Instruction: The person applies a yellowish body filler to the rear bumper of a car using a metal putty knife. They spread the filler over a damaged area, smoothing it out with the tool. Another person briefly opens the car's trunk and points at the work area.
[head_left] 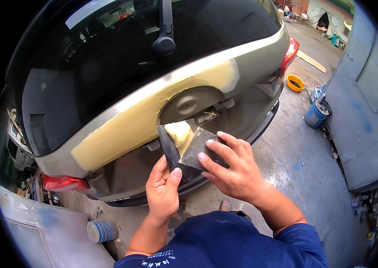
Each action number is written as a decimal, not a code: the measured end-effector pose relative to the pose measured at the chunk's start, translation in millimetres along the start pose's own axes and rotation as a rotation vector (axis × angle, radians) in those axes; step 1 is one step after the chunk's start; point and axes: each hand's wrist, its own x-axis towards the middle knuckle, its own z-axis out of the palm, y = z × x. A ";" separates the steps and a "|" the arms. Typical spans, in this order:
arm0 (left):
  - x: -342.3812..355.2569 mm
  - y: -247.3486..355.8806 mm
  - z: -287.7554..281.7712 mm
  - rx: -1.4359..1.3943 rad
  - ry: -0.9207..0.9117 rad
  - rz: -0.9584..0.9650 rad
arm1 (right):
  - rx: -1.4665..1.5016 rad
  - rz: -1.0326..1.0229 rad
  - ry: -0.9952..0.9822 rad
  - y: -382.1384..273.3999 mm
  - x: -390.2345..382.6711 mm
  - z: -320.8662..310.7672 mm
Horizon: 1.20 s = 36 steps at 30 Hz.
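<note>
My left hand [163, 187] is closed on a dark flat spreader plate [168, 145], thumb on top and fingers beneath. A lump of pale yellow body filler [178, 132] sits on the plate's far end. Between thumb and fingers my right hand [231, 165] grips a second dark flat spreader [201, 149], tilted over the first, its edge against the filler. Both hands are in front of the car's tailgate [253, 60], where a wide band of yellow filler [122, 125] covers the panel around a round recess [189, 102].
Left of me stand a grey panel [41, 219] and a paint bucket [101, 231]. On the right are a blue bucket [316, 114], a yellow basin [295, 83] and a large grey door panel [363, 102]. The rear bumper [260, 127] lies just beyond my hands.
</note>
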 end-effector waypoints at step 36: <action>-24.8 -11.5 -47.8 -0.212 0.088 -0.063 | -0.270 0.344 0.142 54.9 71.0 29.2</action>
